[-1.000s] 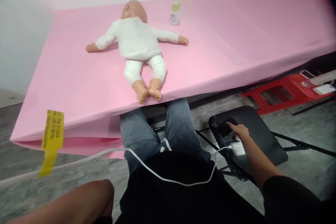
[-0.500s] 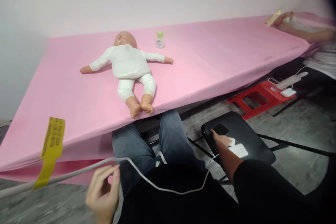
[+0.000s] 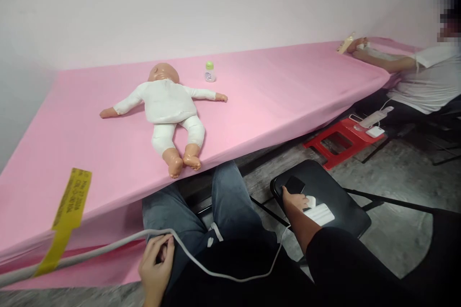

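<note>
My left hand [image 3: 157,264] rests by my thigh, fingers curled and thumb tip against the fingertips. A pale cable [image 3: 201,264] runs just past those fingertips; I see nothing else between them. My right hand [image 3: 296,200] is down on a black folding chair's seat [image 3: 313,177], thumb and fingers about the lower end of a dark phone [image 3: 295,185]. A small white rounded object [image 3: 310,201] lies against its fingers, and a white flat block [image 3: 320,214] is beside the wrist. On the pink-covered table [image 3: 259,105], a baby doll [image 3: 169,103] in white lies with arms spread.
A small bottle with a green cap [image 3: 209,72] stands beyond the doll's hand. A yellow tag [image 3: 72,201] hangs on the cable at left. Right, a red stool [image 3: 334,141] holds white devices. A seated co-worker's arms [image 3: 389,62] rest near a pale bottle [image 3: 346,43].
The view has tilted up and shifted right, showing more of the co-worker. My left hand has come closer to my thigh. My right hand stays at the phone on the chair.
</note>
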The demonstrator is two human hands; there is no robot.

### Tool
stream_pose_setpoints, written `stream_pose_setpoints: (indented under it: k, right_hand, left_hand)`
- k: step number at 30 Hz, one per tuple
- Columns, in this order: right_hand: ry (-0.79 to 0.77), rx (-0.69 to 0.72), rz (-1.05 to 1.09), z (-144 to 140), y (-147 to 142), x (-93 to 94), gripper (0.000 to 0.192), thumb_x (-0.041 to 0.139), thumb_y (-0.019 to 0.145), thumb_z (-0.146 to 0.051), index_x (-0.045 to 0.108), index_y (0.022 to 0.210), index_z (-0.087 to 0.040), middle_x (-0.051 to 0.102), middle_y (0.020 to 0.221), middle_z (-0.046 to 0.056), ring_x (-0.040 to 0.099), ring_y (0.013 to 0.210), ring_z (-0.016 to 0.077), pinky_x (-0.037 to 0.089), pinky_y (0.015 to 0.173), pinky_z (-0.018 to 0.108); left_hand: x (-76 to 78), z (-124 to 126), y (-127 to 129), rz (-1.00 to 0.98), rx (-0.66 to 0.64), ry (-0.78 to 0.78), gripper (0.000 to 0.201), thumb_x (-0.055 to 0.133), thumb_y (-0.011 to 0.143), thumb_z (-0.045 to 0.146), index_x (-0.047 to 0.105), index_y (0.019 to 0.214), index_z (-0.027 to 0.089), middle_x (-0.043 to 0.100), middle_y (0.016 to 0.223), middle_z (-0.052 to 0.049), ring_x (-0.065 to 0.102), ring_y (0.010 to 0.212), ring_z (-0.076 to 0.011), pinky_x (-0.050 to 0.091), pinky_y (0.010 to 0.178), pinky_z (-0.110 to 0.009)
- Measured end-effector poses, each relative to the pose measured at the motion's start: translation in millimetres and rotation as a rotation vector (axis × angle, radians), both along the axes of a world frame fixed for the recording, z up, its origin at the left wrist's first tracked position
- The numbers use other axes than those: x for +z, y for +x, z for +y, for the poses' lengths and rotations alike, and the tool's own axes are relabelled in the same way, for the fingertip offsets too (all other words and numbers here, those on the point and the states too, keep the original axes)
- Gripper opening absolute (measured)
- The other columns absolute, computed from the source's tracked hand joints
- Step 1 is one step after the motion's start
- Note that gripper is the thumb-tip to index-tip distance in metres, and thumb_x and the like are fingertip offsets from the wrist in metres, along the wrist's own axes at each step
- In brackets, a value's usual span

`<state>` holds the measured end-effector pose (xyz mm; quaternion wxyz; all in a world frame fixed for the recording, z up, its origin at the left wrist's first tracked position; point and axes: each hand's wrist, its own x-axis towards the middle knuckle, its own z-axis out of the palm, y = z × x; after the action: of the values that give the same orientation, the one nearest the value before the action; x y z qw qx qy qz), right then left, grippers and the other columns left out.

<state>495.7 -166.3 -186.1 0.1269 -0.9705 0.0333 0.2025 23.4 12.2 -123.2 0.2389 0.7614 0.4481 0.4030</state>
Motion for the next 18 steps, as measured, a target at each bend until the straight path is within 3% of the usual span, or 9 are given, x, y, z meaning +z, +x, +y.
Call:
stream_pose_setpoints:
  k: [2, 4, 9, 18]
  right_hand:
    - [-0.016, -0.225, -0.151, 1, -3, -11.0, 0.095, 0.057, 0.085, -0.069, 0.034, 0.150, -0.004, 0.039, 0.146, 0.037, 0.040, 0.138, 0.0532, 0.045, 0.103, 0.068]
    - [0.021, -0.300, -0.256, 1, -7, -20.8, 0.103, 0.067, 0.083, -0.066, 0.027, 0.155, -0.003, 0.038, 0.148, 0.035, 0.041, 0.137, 0.0486, 0.043, 0.108, 0.062]
    - [0.113, -0.280, -0.393, -8, -12, -37.9, 0.087, 0.077, 0.081, -0.055, 0.041, 0.154, -0.023, 0.043, 0.150, 0.022, 0.045, 0.133, 0.0424, 0.043, 0.108, 0.055]
    - [0.159, -0.203, -0.497, -22, -7, -59.7, 0.072, 0.079, 0.079, -0.054, 0.060, 0.142, -0.024, 0.046, 0.148, 0.019, 0.049, 0.127, 0.0428, 0.044, 0.105, 0.054]
  left_hand:
    - [-5.3, 3, -3, -0.017, 0.011, -0.013, 0.021, 0.070, 0.091, 0.038, 0.076, 0.094, 0.018, 0.069, 0.092, -0.004, 0.055, 0.062, -0.0111, 0.046, 0.059, -0.024]
    - [-11.1, 5, -8, -0.027, 0.038, -0.055, 0.026, 0.067, 0.092, 0.042, 0.075, 0.096, 0.017, 0.070, 0.094, -0.006, 0.060, 0.069, -0.0146, 0.048, 0.065, -0.026]
    - [-23.3, 8, -17, -0.107, 0.119, -0.225, 0.039, 0.055, 0.098, 0.048, 0.072, 0.110, 0.016, 0.065, 0.081, -0.003, 0.057, 0.064, -0.0158, 0.048, 0.064, -0.028]
    - [-23.1, 8, -14, -0.111, 0.155, -0.259, 0.041, 0.052, 0.100, 0.049, 0.072, 0.113, 0.015, 0.060, 0.074, 0.000, 0.054, 0.061, -0.0152, 0.047, 0.064, -0.028]
